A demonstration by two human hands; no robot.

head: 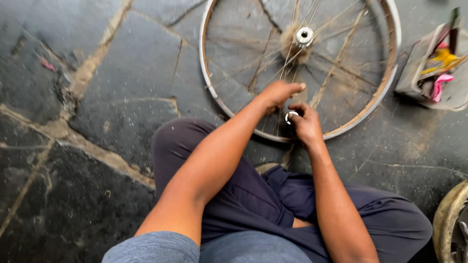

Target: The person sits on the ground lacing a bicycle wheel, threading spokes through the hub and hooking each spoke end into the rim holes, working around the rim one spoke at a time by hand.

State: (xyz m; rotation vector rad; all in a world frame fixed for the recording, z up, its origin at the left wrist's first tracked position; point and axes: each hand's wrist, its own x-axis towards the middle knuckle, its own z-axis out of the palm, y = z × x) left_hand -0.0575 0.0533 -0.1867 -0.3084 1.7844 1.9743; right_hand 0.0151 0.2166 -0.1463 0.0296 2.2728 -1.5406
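A seated person works on a bare bicycle wheel rim (390, 73) lying flat on the cracked stone floor (97, 122). The right hand (304, 124) pinches a small round metal tool (291, 116) at the rim's near edge; the left hand (280, 92), fingers curled narrow, touches the spokes (336, 53) just beside it. An open bag (429, 68) sits at the floor's far right edge.

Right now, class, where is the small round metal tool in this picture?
In the head view, the small round metal tool sits in the right hand, just right of the left hand, over the near rim of the bicycle wheel.
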